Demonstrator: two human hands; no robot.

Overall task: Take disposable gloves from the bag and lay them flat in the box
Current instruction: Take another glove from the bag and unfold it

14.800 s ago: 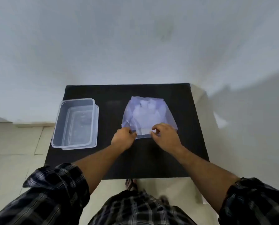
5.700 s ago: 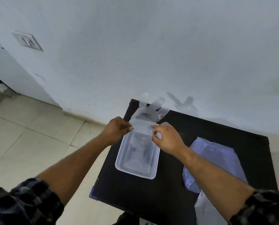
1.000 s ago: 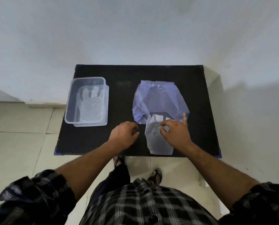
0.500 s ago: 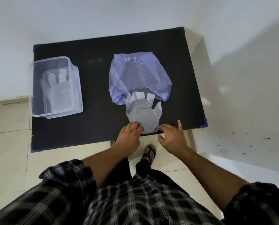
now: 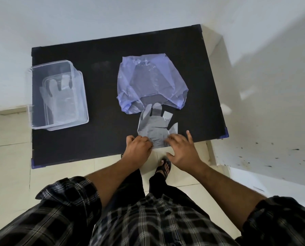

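Observation:
A crumpled violet plastic bag (image 5: pixel 150 82) lies in the middle of the black table (image 5: pixel 104 139). A thin clear glove (image 5: pixel 154 127) lies just in front of the bag's mouth, fingers pointing at the bag. My left hand (image 5: pixel 138 146) pinches the glove's cuff at its left corner. My right hand (image 5: pixel 181 150) grips the cuff's right corner, fingers partly spread. At the table's left stands the clear plastic box (image 5: pixel 80 82) with one glove (image 5: pixel 59 103) lying flat inside.
The table stands against a white wall, with tiled floor to the left and in front. A white ledge or step (image 5: pixel 254 153) runs along the right side. My sandalled foot (image 5: pixel 163 166) shows below the table's front edge.
The glove has come further out of the bag toward the table's front edge, drawn by both hands at its cuff. The view has tilted downward.

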